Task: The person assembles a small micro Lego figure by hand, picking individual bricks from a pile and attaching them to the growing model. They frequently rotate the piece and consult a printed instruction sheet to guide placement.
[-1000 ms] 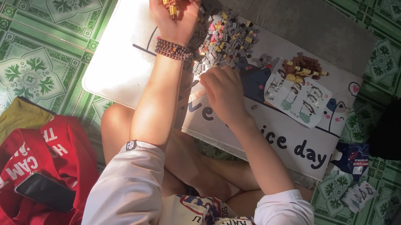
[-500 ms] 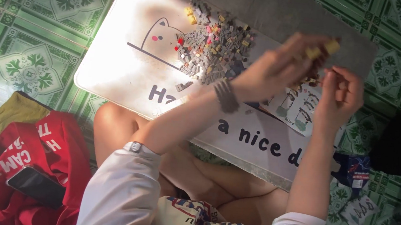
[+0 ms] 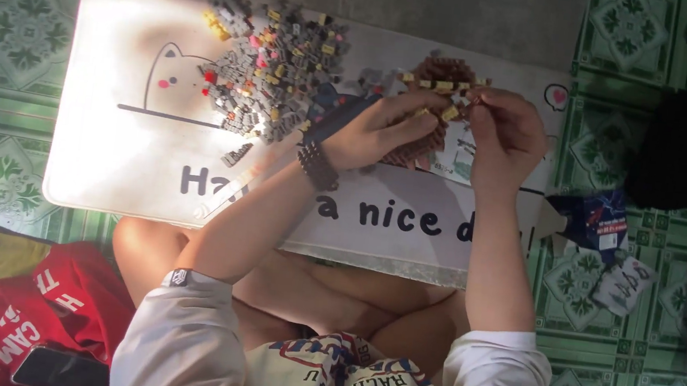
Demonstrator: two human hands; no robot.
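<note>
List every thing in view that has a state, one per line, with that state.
left hand: pinching the yellow-and-brown brick strip.
right hand: closed on the strip's other end.
brick strip: held above the lap table, level.
loose bricks: heaped, unsorted.
lap table: flat across the legs.
small box: torn open on the floor.

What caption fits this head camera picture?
Both hands, left hand and right hand, hold a small brick strip over a white table.

Red cloth (image 3: 46,306), dark phone (image 3: 60,369), blue box (image 3: 595,220)
</note>
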